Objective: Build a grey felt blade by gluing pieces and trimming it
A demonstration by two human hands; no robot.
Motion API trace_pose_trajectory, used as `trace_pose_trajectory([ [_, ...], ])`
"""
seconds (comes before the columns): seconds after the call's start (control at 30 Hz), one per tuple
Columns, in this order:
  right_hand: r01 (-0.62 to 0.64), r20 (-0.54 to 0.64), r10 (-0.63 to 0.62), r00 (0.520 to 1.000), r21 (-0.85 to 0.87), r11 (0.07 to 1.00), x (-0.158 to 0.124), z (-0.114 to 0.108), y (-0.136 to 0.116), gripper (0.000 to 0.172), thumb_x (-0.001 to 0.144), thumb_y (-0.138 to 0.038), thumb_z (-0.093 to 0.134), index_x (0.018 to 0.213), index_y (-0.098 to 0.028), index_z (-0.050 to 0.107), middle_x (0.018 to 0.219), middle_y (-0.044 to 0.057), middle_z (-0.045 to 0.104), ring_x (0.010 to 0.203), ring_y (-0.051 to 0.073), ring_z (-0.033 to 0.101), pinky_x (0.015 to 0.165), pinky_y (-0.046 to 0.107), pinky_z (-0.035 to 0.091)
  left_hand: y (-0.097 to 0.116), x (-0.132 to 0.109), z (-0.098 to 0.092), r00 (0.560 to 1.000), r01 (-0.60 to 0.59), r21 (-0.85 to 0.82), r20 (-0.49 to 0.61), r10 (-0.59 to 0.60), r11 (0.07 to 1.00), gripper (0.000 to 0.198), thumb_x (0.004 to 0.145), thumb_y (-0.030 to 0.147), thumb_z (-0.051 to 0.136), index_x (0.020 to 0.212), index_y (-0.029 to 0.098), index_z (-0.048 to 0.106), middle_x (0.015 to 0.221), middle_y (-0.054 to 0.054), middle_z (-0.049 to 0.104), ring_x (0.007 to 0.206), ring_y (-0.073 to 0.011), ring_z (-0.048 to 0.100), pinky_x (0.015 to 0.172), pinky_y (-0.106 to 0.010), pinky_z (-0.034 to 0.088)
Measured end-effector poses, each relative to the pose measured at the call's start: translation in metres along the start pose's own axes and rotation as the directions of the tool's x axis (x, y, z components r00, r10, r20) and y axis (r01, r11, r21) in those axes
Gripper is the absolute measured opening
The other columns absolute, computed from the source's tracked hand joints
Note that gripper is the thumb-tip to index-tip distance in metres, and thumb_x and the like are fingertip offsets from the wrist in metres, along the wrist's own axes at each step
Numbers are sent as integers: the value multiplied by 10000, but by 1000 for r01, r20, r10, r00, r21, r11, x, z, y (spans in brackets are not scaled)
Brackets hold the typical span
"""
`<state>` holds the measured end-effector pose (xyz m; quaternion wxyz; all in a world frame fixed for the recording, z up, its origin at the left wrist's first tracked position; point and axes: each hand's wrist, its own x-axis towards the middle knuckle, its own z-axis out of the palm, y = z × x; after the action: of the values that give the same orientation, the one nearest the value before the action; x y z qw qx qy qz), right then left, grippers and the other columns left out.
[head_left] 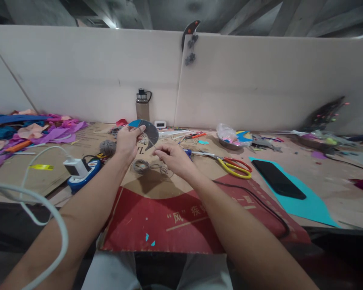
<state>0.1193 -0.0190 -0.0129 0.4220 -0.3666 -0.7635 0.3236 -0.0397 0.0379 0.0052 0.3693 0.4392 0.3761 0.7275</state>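
Observation:
My left hand is closed on a dark grey crescent-shaped piece with a bright blue patch near its upper left. The crescent is held up above the cardboard. Pinched between the thumb and fingers of my right hand is a thin greyish string, which runs up toward the crescent. Whether the string is fixed to the crescent cannot be made out. Below both hands, a loose coil of thin string lies on the red and brown cardboard. A grey yarn ball rests beside my left wrist.
Yellow-and-red-handled scissors lie right of my right hand. Farther right, a black phone rests on a turquoise sheet. A white charger sits in a blue power strip at left. A bottle stands behind.

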Motion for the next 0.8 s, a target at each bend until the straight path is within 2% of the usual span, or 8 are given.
trace_pose_trajectory([
  [0.13,-83,54,82,995,25,996,-4,-2,-6,203,813,-274,497,753,-188,670,558,-41,478,500,90,392,515,244,303,6,2,-3,998,4,-12,-62,-4,1000,305,546,161,742,629,177,449,531,69,469,477,-38,458,414,-148,330],
  [0.27,-129,-46,131,990,35,991,-3,-17,-4,206,810,-269,498,738,-187,673,544,-35,470,481,91,369,521,258,305,9,1,-7,989,-109,127,-83,120,986,273,560,198,743,718,165,523,632,29,568,526,-56,518,405,-144,362],
  [0.37,-185,-120,178,977,-50,981,0,-27,6,201,798,-249,500,710,-194,672,544,-17,500,488,111,398,542,282,327,8,-2,-8,983,-166,266,-35,181,950,292,583,238,728,811,156,564,735,-11,631,582,-96,579,426,-172,436],
  [0.47,-216,-174,182,968,-205,954,4,-29,16,113,746,-210,571,654,-195,634,619,26,572,625,165,517,675,345,398,6,-7,-5,984,-177,320,32,176,931,330,594,228,711,880,163,559,760,-18,645,617,-133,615,468,-220,491],
  [0.53,-173,-234,119,965,-222,960,5,-24,19,42,712,-212,630,747,-194,617,802,66,630,826,208,569,821,393,405,5,-11,-2,982,-188,355,69,175,916,353,602,203,701,923,172,556,767,-21,650,647,-155,631,516,-252,509],
  [0.63,-83,-253,75,965,-23,996,7,-7,17,273,725,-283,641,960,-202,528,1053,92,608,1024,199,558,927,395,401,6,-19,3,955,-296,488,153,253,821,333,615,185,700,923,180,574,778,-25,658,706,-171,643,633,-280,507],
  [0.73,-78,-218,134,967,246,966,13,11,14,363,705,-335,657,969,-213,439,1064,80,589,1029,170,564,919,361,434,7,-29,6,901,-433,578,273,336,692,296,649,181,679,931,193,587,785,-16,667,739,-170,644,711,-276,475],
  [0.8,-56,-213,150,966,393,918,18,17,14,417,675,-337,683,962,-220,404,1018,58,589,969,151,581,883,337,460,7,-33,8,880,-474,581,334,337,662,302,675,152,634,969,199,583,803,-15,676,746,-171,646,705,-270,463],
])
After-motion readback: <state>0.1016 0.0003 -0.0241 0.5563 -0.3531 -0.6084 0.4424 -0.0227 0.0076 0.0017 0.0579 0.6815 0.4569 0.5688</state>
